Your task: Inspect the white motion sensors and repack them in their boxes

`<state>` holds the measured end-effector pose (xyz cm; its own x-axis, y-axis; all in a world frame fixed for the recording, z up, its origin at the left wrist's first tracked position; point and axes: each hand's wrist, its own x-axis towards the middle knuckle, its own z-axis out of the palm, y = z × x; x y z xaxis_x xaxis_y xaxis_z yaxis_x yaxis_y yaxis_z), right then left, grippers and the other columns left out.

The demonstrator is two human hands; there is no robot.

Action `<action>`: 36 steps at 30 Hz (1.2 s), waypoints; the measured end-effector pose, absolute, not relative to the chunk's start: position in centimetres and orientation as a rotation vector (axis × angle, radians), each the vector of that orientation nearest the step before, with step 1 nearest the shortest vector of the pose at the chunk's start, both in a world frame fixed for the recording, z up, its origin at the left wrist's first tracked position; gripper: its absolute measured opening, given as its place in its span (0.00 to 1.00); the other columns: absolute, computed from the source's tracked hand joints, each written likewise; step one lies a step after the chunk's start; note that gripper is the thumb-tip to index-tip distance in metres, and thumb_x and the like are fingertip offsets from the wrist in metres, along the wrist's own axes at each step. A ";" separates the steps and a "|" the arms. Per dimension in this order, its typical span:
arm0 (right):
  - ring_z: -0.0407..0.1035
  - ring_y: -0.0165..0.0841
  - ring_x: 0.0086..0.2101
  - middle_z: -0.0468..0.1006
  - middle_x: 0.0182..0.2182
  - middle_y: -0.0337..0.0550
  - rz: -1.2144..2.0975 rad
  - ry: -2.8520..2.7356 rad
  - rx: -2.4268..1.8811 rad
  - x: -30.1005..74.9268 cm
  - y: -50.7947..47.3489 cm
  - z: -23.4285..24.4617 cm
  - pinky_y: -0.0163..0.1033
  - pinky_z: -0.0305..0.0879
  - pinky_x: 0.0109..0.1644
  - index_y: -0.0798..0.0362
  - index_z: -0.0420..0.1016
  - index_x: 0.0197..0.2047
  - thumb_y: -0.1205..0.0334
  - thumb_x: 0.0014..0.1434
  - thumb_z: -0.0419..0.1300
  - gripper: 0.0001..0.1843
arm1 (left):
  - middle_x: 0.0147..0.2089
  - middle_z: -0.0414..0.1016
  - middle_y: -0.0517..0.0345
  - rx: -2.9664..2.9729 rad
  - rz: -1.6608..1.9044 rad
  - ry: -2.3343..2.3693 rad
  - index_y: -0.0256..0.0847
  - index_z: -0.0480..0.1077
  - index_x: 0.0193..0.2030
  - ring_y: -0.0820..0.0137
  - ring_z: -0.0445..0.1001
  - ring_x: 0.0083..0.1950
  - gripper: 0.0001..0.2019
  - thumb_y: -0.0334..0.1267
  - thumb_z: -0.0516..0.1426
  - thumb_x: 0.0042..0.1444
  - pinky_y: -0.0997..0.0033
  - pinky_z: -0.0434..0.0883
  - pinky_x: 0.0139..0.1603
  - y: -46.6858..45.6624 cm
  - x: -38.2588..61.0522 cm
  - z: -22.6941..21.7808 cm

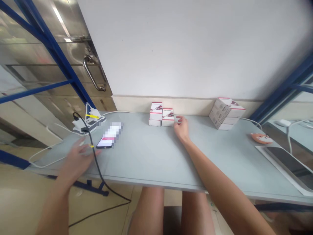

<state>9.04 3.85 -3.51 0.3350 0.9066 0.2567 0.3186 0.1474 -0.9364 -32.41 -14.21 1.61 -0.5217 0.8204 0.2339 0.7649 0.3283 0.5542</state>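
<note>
On the grey table, my right hand rests beside a small white box with red print. Its fingers are slightly curled and apart, with nothing in them; whether the thumb side touches the box I cannot tell. Left of that box stand two similar boxes, one on top of the other. Somewhat blurred, my left hand is at the table's left side, fingers apart and holding nothing. Closest to it are a lit smartphone, its screen partly pixelated, and a black cable passing in front of the fingers.
A power strip with plugs lies at the back left. At the back right stands a stack of similar boxes. An orange-and-white object and a dark flat panel on white lie at the right. Blue frame posts flank the table.
</note>
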 end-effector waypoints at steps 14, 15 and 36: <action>0.70 0.38 0.47 0.74 0.50 0.49 0.311 -1.196 -1.228 11.3 2.4 2.2 0.45 0.70 0.56 0.49 0.74 0.51 0.67 0.57 0.51 0.20 | 0.38 0.77 0.57 2.365 1.619 1.225 0.44 0.74 0.39 0.68 0.76 0.39 0.12 0.25 0.51 0.63 0.68 0.73 0.43 -7.6 -7.3 4.3; 0.70 0.38 0.48 0.73 0.50 0.48 0.217 -1.201 -1.199 12.6 2.3 3.5 0.44 0.69 0.56 0.48 0.74 0.50 0.68 0.58 0.51 0.19 | 0.39 0.77 0.57 2.385 1.577 1.182 0.43 0.74 0.39 0.68 0.77 0.41 0.13 0.24 0.51 0.63 0.69 0.73 0.44 -6.1 -6.5 4.0; 0.68 0.52 0.58 0.74 0.53 0.58 -0.596 -1.157 -1.721 31.3 4.6 1.3 0.61 0.61 0.63 0.48 0.74 0.63 0.44 0.60 0.65 0.31 | 0.73 0.64 0.37 1.681 1.581 1.613 0.44 0.57 0.74 0.51 0.67 0.73 0.34 0.43 0.61 0.63 0.47 0.66 0.73 3.9 -9.7 -0.4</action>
<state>31.29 4.60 1.33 0.4344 0.4348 0.7888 0.8947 -0.1072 -0.4336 -9.74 3.91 -0.35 -0.2531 0.8460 0.4692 0.4864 -0.3079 0.8176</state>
